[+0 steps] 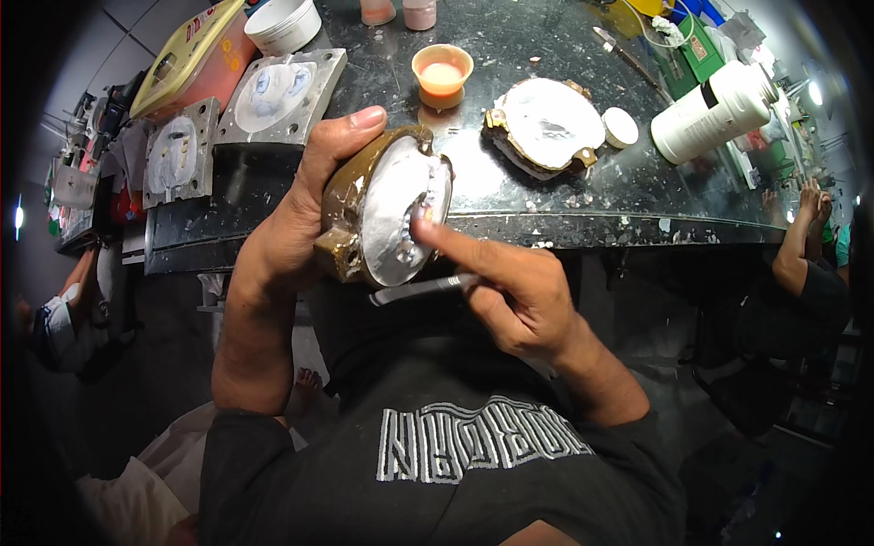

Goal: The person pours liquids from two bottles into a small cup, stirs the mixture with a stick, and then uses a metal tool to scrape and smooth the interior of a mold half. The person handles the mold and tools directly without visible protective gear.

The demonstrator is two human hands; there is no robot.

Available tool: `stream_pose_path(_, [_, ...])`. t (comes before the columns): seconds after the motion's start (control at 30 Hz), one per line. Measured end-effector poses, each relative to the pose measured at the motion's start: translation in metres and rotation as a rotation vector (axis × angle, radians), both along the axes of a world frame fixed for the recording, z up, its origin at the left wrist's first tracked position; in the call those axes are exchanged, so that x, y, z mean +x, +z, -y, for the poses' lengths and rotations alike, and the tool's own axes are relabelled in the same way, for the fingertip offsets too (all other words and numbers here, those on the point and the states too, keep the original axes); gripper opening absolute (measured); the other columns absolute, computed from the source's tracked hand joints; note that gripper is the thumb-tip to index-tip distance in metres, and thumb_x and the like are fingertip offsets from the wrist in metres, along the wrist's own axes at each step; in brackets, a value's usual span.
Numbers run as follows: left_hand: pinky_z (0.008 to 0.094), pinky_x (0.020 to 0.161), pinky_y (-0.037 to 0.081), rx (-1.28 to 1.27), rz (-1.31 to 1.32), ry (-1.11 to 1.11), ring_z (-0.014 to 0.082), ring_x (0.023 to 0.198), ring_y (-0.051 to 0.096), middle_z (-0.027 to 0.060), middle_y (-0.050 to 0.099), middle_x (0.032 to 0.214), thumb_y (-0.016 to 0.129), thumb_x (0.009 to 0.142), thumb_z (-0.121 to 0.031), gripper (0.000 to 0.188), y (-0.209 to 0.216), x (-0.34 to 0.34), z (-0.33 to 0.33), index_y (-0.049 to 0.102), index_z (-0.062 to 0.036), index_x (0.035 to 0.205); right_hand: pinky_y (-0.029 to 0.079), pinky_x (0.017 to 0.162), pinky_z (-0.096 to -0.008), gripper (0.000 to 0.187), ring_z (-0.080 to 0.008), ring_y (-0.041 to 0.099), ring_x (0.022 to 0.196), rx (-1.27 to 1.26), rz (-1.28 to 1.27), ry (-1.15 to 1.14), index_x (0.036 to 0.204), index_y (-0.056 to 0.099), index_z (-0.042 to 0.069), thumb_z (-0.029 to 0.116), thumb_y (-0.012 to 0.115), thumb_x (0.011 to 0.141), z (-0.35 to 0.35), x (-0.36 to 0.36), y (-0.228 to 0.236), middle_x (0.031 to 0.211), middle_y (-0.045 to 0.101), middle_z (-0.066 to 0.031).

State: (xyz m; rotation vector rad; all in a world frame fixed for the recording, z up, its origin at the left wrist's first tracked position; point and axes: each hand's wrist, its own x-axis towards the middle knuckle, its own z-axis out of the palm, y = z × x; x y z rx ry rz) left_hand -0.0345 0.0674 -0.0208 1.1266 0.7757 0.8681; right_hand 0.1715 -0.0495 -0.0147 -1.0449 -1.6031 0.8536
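Observation:
My left hand point(314, 173) grips a brass-coloured flask half point(341, 196) from the side and holds it tilted above the table's front edge. Smooth white plaster point(387, 214) fills its face, with a hollowed, shiny area toward its right side. The index fingertip of my right hand point(523, 296) touches that hollow. Between the other fingers of the same hand sits a slim grey metal tool point(423, 289), perhaps a spatula, pointing left below the flask. A matching plaster-filled flask half point(551, 123) lies on the table, out of reach of both hands.
An orange-tinted cup point(442, 73) stands beyond the flask. Right of the other half are a small white lid point(620, 127) and a white bottle point(710, 114). Two grey mould plates point(282, 96), point(177, 155) lie left, near a yellow-lidded box point(187, 55). Other people sit at both sides.

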Motion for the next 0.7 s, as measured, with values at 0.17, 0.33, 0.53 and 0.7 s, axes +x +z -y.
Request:
stream_pose_path(0.17, [0.0306,0.086,0.058,-0.405,0.171,-0.349,0.0169,0.095,0.070,0.0145,0.067,0.113,0.050,0.103,-0.051,0.054,0.025,-0.002,-0.012,0.051,-0.0071,0.135,0.045,0.064,-0.0283,0.037,-0.0137,0.055,0.067,-0.013,-0.629,-0.031,0.091,0.064,-0.004,0.024,0.043,0.100,0.015,0.011,-0.022,0.083,0.064,-0.0109])
stream_pose_path(0.33, [0.0523,0.088,0.060,-0.309,0.013,-0.220,0.0363,0.103,0.071,0.0307,0.063,0.125,0.043,0.097,-0.065,0.081,0.031,0.004,-0.008,0.054,0.0071,0.133,0.045,0.072,-0.0282,0.055,-0.0129,0.054,0.080,0.184,-0.562,-0.291,0.098,0.062,-0.005,0.035,0.027,0.111,-0.005,-0.005,0.003,0.087,0.059,-0.0083])
stream_pose_path(0.53, [0.0299,0.093,0.053,-0.142,0.100,-0.287,0.0144,0.102,0.066,0.0115,0.065,0.114,0.049,0.104,-0.050,0.049,0.020,-0.006,-0.010,0.053,-0.0119,0.135,0.052,0.092,-0.0307,0.026,-0.0140,0.062,0.085,0.209,-0.321,-0.172,0.110,0.064,-0.003,0.017,0.048,0.108,-0.007,0.017,0.005,0.097,0.063,-0.0094])
stream_pose_path(0.7, [0.0292,0.096,0.051,-0.203,-0.095,-0.118,0.0137,0.106,0.063,0.0105,0.064,0.118,0.049,0.104,-0.049,0.049,0.018,-0.005,-0.011,0.053,-0.0116,0.136,0.055,0.085,-0.0285,0.016,-0.0168,0.070,0.096,0.219,-0.222,-0.155,0.112,0.065,-0.005,0.000,0.062,0.098,-0.016,0.003,0.003,0.104,0.071,-0.0132])
